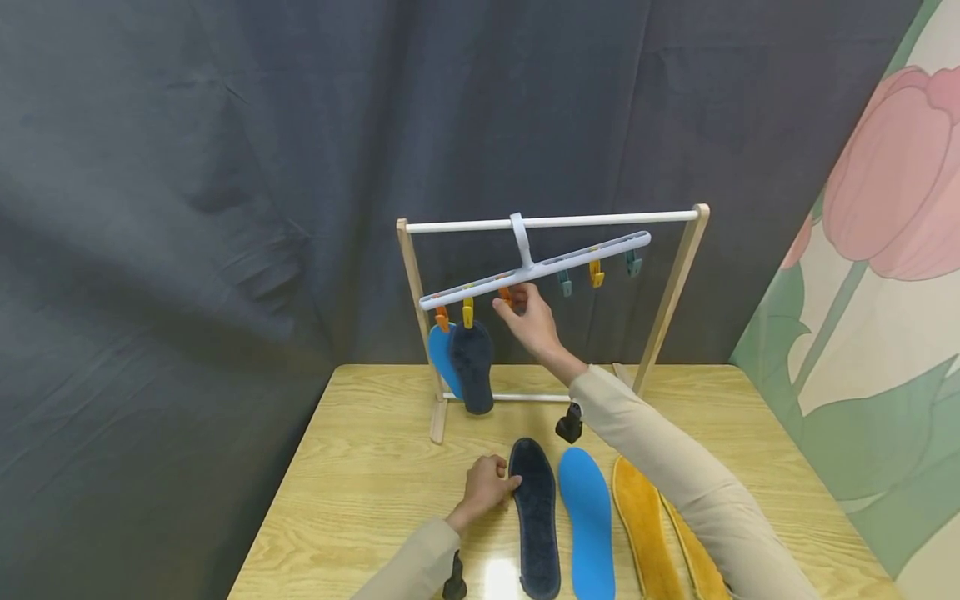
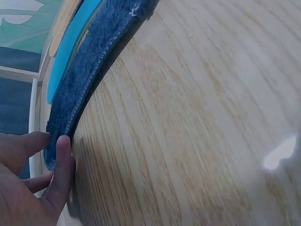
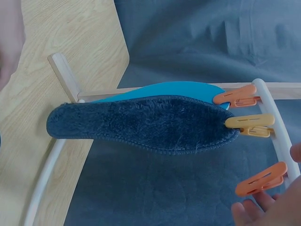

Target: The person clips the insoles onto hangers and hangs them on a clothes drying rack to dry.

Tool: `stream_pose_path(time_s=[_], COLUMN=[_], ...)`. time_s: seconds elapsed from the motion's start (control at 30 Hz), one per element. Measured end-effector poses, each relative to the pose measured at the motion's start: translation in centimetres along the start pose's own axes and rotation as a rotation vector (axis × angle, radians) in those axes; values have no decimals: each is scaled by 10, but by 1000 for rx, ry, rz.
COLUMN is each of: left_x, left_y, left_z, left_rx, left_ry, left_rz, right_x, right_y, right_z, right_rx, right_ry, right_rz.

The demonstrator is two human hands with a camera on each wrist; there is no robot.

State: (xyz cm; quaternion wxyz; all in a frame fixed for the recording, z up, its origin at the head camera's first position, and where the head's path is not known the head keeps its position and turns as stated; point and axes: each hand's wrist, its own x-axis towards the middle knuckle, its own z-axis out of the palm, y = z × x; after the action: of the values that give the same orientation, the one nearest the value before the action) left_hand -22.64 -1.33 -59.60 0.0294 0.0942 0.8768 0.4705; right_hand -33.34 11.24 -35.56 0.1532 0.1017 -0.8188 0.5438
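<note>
My left hand (image 1: pixel 486 485) pinches the edge of a dark blue plush insole (image 1: pixel 536 521) near its far, rounded end, as the left wrist view also shows. That insole lies on the table. Raised to the white hanger (image 1: pixel 472 289), my right hand (image 1: pixel 534 323) has its fingers curled about an orange clothespin (image 3: pixel 261 179), fingertips against its underside in the right wrist view. To the left, a yellow clothespin (image 1: pixel 468 313) holds another dark plush insole (image 1: pixel 472 367). Behind it, a blue insole (image 1: pixel 442 354) hangs from a second orange clothespin (image 1: pixel 442 318).
The hanger tilts down to the left from a wooden rack (image 1: pixel 678 283) with a white top rod (image 1: pixel 600 221). Teal and yellow clothespins hang on its right half. A blue insole (image 1: pixel 588 521) and two yellow insoles (image 1: pixel 643 525) lie on the table, partly under my right sleeve (image 1: pixel 675 458).
</note>
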Motion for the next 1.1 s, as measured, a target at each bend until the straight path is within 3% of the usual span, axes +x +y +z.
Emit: stream_pose_path(time_s=[0.2,0.37,0.77,1.1], left_x=[0,0,2,4], left_y=[0,1,2,2], left_z=[4,5,7,8], left_rx=[146,113,194,166], left_ry=[31,34,84,96], left_rz=[6,-14,18,21], right_x=[0,0,-1,1], right_y=[0,0,3,1], right_z=[2,1,1,-5], right_rx=[-22,-50,-102,-75], right_ry=[7,5,12,-40], right_rz=[-14,-37,-56,-93])
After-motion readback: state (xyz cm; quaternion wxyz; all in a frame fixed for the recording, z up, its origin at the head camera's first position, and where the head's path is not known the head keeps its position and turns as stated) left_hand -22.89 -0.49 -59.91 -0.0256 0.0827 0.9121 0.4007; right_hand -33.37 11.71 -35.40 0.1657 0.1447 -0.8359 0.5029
